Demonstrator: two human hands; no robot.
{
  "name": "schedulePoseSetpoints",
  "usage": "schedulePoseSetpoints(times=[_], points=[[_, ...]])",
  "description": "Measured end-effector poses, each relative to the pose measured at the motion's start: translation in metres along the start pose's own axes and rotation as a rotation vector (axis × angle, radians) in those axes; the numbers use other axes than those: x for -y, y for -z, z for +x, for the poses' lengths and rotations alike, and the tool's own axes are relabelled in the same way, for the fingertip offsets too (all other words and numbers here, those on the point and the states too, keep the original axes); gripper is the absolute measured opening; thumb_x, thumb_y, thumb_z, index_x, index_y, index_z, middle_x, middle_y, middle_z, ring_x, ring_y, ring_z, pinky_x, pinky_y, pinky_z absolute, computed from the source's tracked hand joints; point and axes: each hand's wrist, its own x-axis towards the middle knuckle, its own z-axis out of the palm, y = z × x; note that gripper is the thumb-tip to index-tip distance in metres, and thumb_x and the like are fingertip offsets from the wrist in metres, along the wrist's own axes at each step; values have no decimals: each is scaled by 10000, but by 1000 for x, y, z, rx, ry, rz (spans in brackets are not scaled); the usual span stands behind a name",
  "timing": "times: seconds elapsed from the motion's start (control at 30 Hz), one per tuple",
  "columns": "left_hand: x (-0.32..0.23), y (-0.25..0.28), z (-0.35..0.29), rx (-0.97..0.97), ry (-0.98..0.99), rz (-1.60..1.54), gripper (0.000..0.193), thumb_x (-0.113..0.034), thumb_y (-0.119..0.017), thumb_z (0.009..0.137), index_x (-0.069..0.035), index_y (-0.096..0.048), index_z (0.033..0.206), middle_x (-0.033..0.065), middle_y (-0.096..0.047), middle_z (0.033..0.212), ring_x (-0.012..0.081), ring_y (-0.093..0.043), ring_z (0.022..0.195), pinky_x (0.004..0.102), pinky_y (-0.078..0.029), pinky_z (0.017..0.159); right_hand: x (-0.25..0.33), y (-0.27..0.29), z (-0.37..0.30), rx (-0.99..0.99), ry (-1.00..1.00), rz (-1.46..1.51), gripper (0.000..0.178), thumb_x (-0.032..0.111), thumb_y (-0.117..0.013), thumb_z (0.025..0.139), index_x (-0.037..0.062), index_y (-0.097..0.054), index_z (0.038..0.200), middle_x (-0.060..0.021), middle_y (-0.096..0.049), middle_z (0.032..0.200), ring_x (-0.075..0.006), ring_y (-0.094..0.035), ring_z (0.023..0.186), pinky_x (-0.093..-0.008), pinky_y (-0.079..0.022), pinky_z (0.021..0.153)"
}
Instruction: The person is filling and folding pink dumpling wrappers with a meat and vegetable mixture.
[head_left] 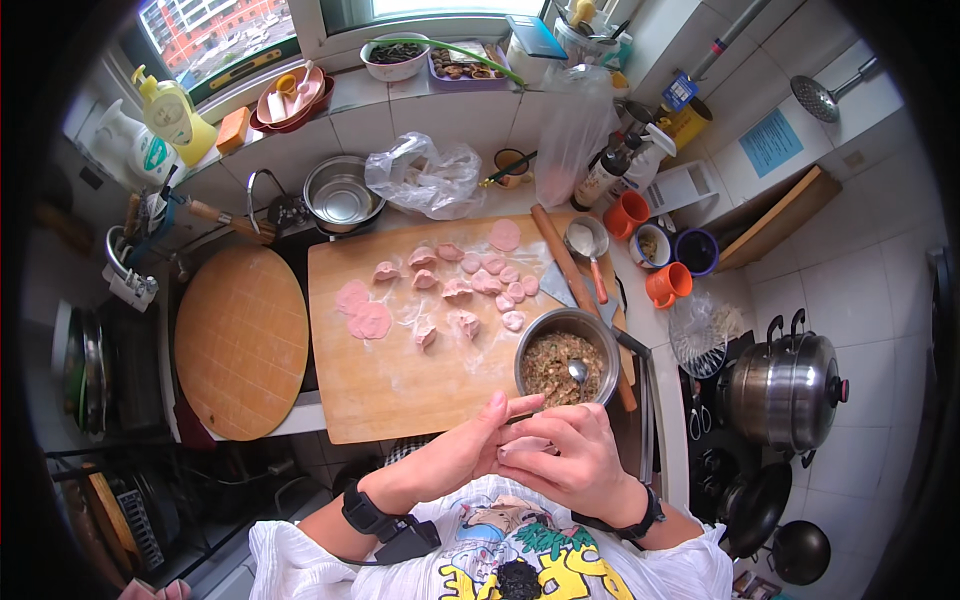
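Dough (530, 444) pinched between left hand (452, 458) and right hand (578, 455).
Likely light, soft, tearable; best held by edges.

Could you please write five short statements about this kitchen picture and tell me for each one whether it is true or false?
1. A spoon rests in the bowl of filling. True.
2. The rolling pin lies to the left of the pink dumplings. False: it lies to their right.
3. The left hand and the right hand are close together at the near side of the bowl. True.
4. The round board lies on top of the rectangular board. False: it is to the left of it.
5. Two orange mugs are to the right of the rolling pin. True.
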Motion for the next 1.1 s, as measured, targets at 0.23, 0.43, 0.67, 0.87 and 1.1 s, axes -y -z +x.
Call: schedulePoseSetpoints(times=[0.23, 0.43, 0.67, 0.87, 1.1], points=[[-4, -1, -1, -8, -18, -20, 685, -524, -172, 1022, -51, -140, 1516, 108, -424, 1411, 189, -506, 1231, 338, -440, 1033, 5, 3, 8, -14, -121, 50, 268, 262, -834, 630, 182, -725, 861, 70, -626, 1018, -185, -528, 990, -354, -377, 816], [-4, 0, 2, 4, -31, -12, 675, -518, -177, 1024, -53, -162, 1513, 104, -439, 1391, 182, -512, 1217, 322, -444, 1026, 3, 1, 12, 39, -89, 19, 244, 223, -822, 631, 165, -725, 847, 72, -636, 983, -181, -540, 975, -346, -386, 812], [-5, 3, 3, -6, -42, -26, 680, -524, -178, 1022, -50, -169, 1510, 108, -446, 1383, 184, -512, 1219, 328, -440, 1028, -4, -8, 9, 67, -77, 39, 231, 197, -821, 637, 136, -719, 835, 57, -652, 1004, -183, -555, 963, -351, -391, 815], [-9, 6, 2, 22, -20, -52, 693, -531, -179, 1020, -38, -166, 1506, 115, -444, 1385, 194, -509, 1226, 338, -424, 1046, 4, -5, 21, 7, -216, 159, 219, 144, -816, 644, 126, -713, 837, 52, -664, 948, -201, -567, 956, -360, -395, 820], [-6, 8, 4, -4, -57, -68, 685, -521, -178, 1024, -34, -158, 1506, 131, -417, 1424, 211, -498, 1244, 365, -401, 1067, -12, -14, 5, 2, -91, 104, 337, 216, -847, 613, 135, -712, 912, 36, -659, 985, -196, -557, 972, -352, -376, 838]])
